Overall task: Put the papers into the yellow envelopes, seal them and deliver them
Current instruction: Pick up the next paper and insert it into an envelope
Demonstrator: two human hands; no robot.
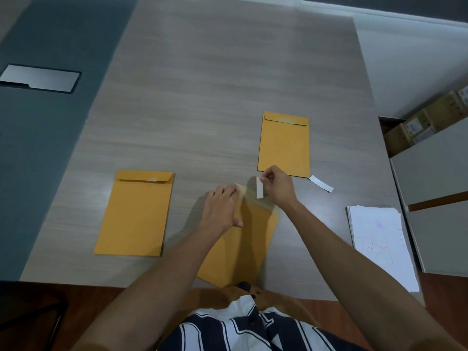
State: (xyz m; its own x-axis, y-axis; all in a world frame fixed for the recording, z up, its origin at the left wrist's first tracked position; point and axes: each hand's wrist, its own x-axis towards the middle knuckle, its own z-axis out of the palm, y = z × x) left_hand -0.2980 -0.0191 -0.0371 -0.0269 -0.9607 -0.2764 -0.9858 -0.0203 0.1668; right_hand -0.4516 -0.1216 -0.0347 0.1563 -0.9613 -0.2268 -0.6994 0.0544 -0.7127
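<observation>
The right hand [277, 188] is pinching a peeled strip [260, 187]; the left hand [222, 207] is pressing flat on the envelope [243, 244] near the bench's front edge. The exposed flap glue risks sticking crooked.

Faint handwriting on the top sheet of the paper stack [379, 239] cannot be read; labels on the cardboard boxes [415, 127] are too blurred.

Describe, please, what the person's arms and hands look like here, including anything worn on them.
Both forearms are bare right up to the bottom edge of the picture; no sleeve shows. The left hand and the right hand wear no gloves, and no watch, ring or bracelet can be seen. Below the arms, a navy and white striped shirt with dark buttons is visible.
</observation>
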